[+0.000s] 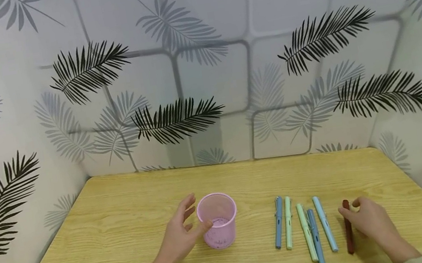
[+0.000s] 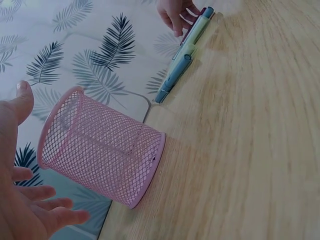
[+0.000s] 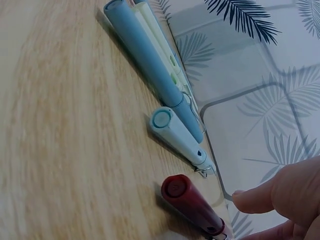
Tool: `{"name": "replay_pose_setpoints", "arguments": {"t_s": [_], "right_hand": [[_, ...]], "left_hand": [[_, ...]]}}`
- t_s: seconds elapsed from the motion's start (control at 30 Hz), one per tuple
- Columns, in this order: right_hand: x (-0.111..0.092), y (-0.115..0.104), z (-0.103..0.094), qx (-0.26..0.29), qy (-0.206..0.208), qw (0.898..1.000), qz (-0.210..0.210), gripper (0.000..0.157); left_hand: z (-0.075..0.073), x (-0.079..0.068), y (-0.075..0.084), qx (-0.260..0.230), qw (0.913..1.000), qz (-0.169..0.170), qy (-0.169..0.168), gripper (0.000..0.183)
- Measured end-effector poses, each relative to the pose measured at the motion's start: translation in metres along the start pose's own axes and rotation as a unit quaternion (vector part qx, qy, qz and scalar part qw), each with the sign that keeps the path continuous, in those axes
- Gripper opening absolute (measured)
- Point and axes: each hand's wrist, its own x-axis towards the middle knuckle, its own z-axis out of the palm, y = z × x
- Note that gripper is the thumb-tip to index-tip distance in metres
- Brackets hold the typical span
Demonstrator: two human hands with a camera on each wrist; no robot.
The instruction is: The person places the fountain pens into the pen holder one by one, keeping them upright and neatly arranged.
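A pink mesh pen holder [image 1: 220, 236] stands upright on the table. My left hand [image 1: 182, 235] is beside it on the left, thumb and fingers spread apart; in the left wrist view a gap shows between that hand [image 2: 22, 195] and the holder [image 2: 102, 150]. On the right lies a dark red pen [image 1: 349, 231]. Above its upper end is my right hand [image 1: 371, 218], with the thumb on one side and the fingers on the other. The right wrist view shows the thumb [image 3: 260, 197] apart from the red pen [image 3: 192, 207].
Between the holder and the red pen lie several pens: a dark blue pen [image 1: 278, 226], a pale green pen [image 1: 288, 225], another green pen [image 1: 306, 231] against a blue pen [image 1: 317, 243], and a light blue pen [image 1: 325, 226]. A leaf-patterned wall [image 1: 211, 81] borders the wooden table [image 1: 125, 218].
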Motion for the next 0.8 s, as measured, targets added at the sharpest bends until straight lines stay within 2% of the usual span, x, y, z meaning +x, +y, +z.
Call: {"name": "replay_pose_setpoints", "arguments": {"t_s": [0.33, 0.57, 0.8], "right_hand": [[0.005, 0.005, 0.006, -0.002, -0.009, 1.0, -0.002, 0.057], [0.006, 0.005, 0.008, 0.01, -0.016, 1.0, 0.005, 0.051], [0.008, 0.004, 0.012, 0.003, -0.001, 1.0, 0.011, 0.031]], "left_hand": [[0.005, 0.001, -0.002, -0.003, 1.0, -0.006, -0.002, 0.075], [0.009, 0.002, -0.004, -0.008, 0.9999, 0.007, -0.001, 0.074], [0.012, 0.002, -0.005, -0.029, 0.9996, 0.006, -0.006, 0.077]]}}
